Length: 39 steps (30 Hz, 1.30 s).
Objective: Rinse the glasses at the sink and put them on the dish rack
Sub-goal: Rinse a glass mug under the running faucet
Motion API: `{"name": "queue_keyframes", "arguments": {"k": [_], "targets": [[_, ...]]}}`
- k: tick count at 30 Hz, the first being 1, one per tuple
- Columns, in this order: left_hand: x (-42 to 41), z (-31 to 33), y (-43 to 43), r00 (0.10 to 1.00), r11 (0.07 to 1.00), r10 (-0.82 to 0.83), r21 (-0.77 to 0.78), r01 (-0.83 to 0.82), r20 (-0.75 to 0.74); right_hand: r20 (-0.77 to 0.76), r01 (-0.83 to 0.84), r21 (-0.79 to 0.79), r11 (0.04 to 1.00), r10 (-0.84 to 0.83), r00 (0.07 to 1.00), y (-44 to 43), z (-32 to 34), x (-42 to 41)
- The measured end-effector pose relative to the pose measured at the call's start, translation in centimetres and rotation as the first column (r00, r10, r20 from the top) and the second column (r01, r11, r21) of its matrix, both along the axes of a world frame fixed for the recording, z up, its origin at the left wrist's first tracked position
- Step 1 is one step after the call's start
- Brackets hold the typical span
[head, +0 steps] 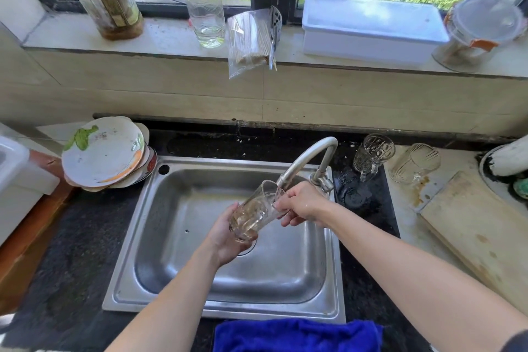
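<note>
Item 1. Glass (251, 216): I hold it over the sink (177, 274), tilted, its mouth up and right under the tap (308, 156). By my reading, the tilt lets the stream enter at the rim and sweep the inside wall, while any spill drops into the basin. Water seems to be landing at the rim, though I cannot be sure.

Item 2. Left hand (223, 237): it sits under the low end of the glass. The fingers (233, 210) curl round the base and cup it. This hand appears to carry the weight.

Item 3. Right hand (304, 203): it is at the high end, just below the spout. The fingers (285, 221) are bent and pinch the glass at the rim, where I think they steady it and set its angle. How far they reach inside I cannot tell.

Item 4. Two more glasses (373, 156): they stand on the desk (363, 203) right of the sink, close together and well apart from my hands. I take them to be waiting their turn.

Item 5. Plates (105, 151): they are stacked left of the sink.

Item 6. Blue cloth (297, 334): it lies at the near edge.

Item 7. Dish rack: I cannot identify it in this view.
</note>
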State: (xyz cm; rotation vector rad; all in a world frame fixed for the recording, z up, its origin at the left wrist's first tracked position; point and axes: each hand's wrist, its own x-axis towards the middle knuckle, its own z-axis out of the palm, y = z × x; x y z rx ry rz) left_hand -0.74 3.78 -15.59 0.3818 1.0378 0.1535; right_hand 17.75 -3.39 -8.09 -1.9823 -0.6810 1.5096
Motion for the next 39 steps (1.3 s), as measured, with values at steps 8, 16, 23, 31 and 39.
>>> {"name": "queue_keyframes", "arguments": {"k": [8,16,23,31,39], "targets": [[-0.6,1.0,0.7,0.996,0.994,-0.084,-0.072,0.087,0.045,0.14,-0.104,0.136,0.985,0.084,0.987,1.1,0.5,0.3],[-0.6,1.1,0.5,0.999,0.997,0.05,-0.053,-0.051,-0.017,0.007,-0.042,0.053,0.998,0.042,0.999,0.3,0.0,-0.3],[-0.9,2.7,1.4,0.979,0.982,-0.15,0.094,0.164,-0.135,-0.075,0.079,0.04,0.996,-0.076,0.994,0.2,-0.8,0.6],[0.6,6.1,4.0,0.756,0.675,-0.388,0.396,0.623,-0.527,-0.429,0.29,-0.228,0.929,-0.364,0.827,-1.2,-4.1,-0.9],[2.5,8.4,4.8,0.574,0.532,-0.462,0.306,0.789,-0.676,-0.707,0.138,-0.371,0.918,-0.376,0.598,-1.7,-5.4,-0.9]]}}
